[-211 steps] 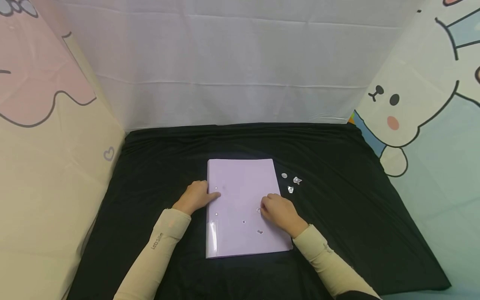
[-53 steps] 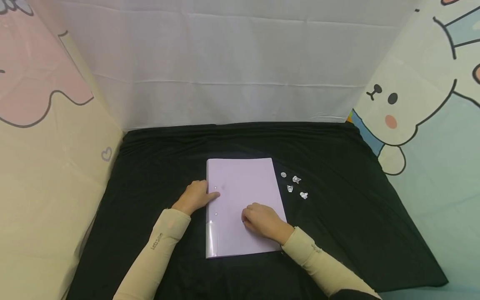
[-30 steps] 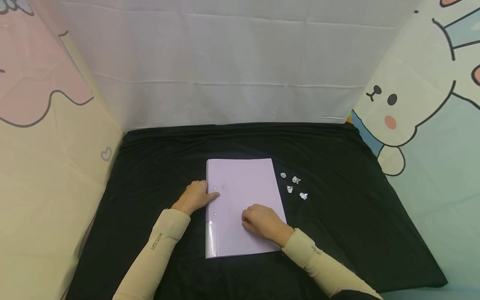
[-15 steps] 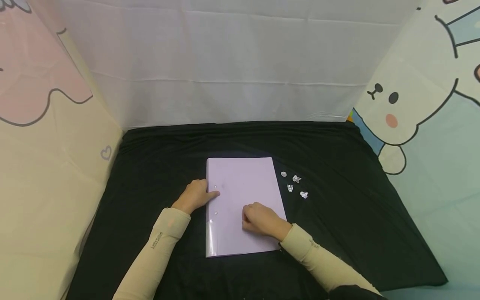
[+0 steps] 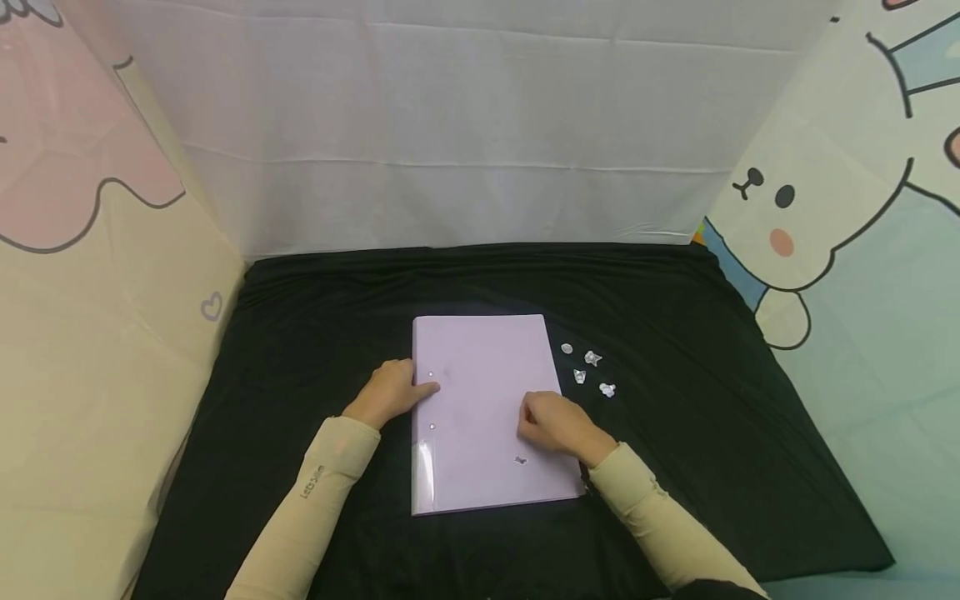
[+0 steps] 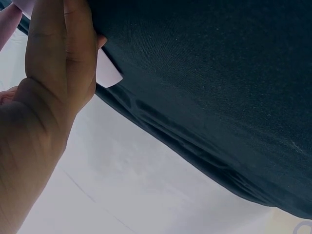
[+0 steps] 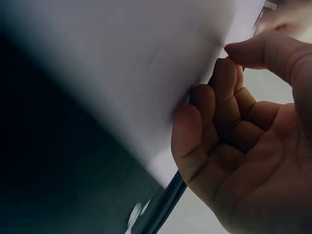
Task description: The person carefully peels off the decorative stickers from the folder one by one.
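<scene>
A lilac folder point(image 5: 480, 350) lies flat on the black cloth. My left hand point(image 5: 384, 394) holds its left edge, thumb on the cover and fingers along the spine side. Over the lower right of the cover is my right hand point(image 5: 558, 423), thumb and index fingertips point(image 7: 225, 70) close together in the right wrist view. They pinch a tiny gem, mostly hidden by the fingers. Just below that hand sits a small bow-shaped charm point(image 5: 521, 460). Near the spine are two tiny studs, an upper stud point(image 5: 431, 374) and a lower stud point(image 5: 432, 427).
Right of the folder, on the black cloth point(image 5: 697, 450), lie a round clear charm point(image 5: 567, 348), a star-shaped one point(image 5: 592, 358), a cup-shaped one point(image 5: 580, 377) and a flower-shaped one point(image 5: 607, 389). White fabric point(image 5: 480, 125) and printed side panels surround the surface.
My right hand has moved right and slightly up from the folder's middle, uncovering the bow charm. The tiny gem has left its spot there. Earlier, the flower charm joined those at right. Left hand unchanged.
</scene>
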The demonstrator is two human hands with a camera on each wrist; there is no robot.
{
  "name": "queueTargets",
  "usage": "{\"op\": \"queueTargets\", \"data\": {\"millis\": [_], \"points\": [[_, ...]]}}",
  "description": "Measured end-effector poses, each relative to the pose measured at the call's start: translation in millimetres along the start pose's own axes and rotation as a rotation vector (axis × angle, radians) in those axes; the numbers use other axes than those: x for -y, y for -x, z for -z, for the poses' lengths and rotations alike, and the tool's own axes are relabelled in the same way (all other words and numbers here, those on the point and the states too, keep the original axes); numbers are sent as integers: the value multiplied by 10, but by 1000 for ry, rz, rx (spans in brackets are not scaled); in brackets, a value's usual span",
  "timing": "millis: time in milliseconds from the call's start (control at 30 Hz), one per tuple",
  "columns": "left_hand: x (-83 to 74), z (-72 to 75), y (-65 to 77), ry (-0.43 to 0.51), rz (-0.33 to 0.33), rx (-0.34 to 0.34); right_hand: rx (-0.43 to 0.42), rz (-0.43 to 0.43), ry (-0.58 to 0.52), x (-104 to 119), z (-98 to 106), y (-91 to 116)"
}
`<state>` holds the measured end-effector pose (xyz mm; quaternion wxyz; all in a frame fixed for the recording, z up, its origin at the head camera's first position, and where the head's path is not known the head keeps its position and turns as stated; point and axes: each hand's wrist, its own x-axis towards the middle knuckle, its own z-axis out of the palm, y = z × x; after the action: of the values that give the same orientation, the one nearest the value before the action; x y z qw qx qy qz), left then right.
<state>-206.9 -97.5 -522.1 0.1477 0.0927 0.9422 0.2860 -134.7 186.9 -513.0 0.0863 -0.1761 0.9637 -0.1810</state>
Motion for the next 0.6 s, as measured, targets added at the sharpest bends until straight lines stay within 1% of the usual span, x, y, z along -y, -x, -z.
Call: {"op": "queueTargets", "data": {"millis": [133, 233, 333, 433, 600], "points": [[-2, 7, 7, 7, -13, -4, -21, -101, 10, -294, 104, 102], [-14, 10, 12, 10, -12, -3, -16, -166, 12, -520, 180, 191], [-11, 8, 14, 10, -11, 1, 0, -218, 7, -681, 236, 254], [-4, 12, 15, 14, -8, 2, 7, -241, -12, -734, 272, 283], [-14, 22, 22, 9, -1, 1, 12, -238, -37, -731, 301, 282]]}}
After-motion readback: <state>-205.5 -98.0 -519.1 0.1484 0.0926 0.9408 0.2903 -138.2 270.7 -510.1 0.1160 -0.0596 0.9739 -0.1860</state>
